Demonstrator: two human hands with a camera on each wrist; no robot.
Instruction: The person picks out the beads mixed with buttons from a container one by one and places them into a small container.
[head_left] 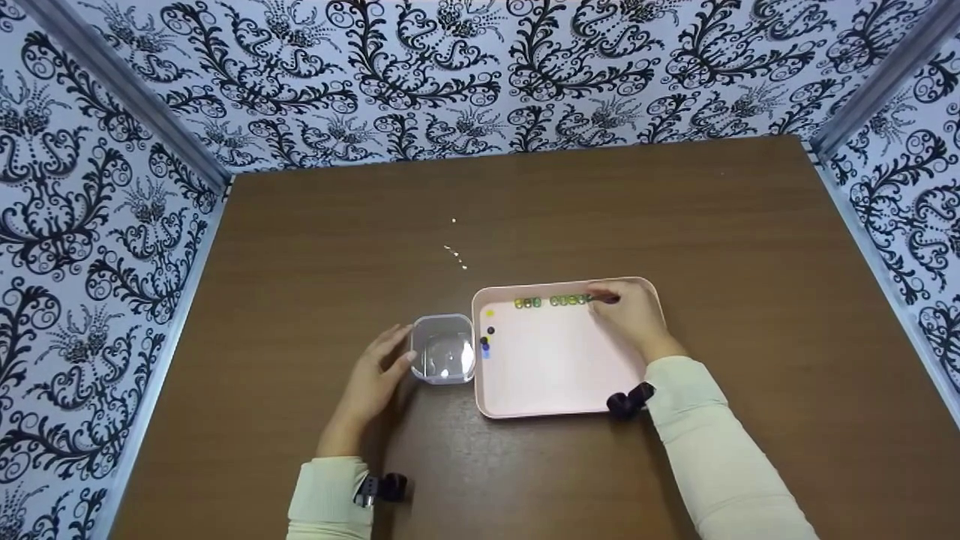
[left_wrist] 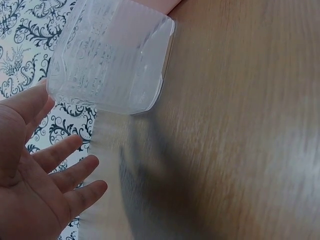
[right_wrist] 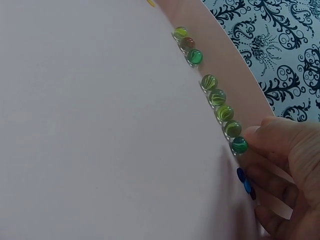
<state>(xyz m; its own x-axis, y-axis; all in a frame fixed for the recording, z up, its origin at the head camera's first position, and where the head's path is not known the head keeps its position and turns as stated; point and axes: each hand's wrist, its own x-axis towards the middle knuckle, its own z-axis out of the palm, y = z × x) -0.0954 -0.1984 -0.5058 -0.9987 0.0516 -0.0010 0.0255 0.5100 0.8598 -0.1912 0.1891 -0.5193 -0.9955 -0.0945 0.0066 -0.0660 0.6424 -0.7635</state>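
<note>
My left hand [head_left: 373,375] is beside a clear plastic tub [head_left: 443,350], fingers spread and one fingertip overlapping its wall in the left wrist view. Over the far right part of a pink tray [head_left: 559,367], my right hand [head_left: 628,311] reaches down to the far wall. Glass marbles [right_wrist: 217,97] line that wall in two short rows. In the right wrist view my thumb [right_wrist: 256,136] is right at the green marble [right_wrist: 240,145] ending the longer row. Small blue pieces [right_wrist: 247,186] lie by the other fingers, which stand apart from the thumb.
The tub stands against the tray's left side on a brown wood table [head_left: 337,247]. Several small yellow, black and blue pieces [head_left: 485,341] lie along the tray's left edge. Tiny bright specks [head_left: 456,255] show beyond the tub. Patterned panels [head_left: 465,75] enclose the table's back and sides.
</note>
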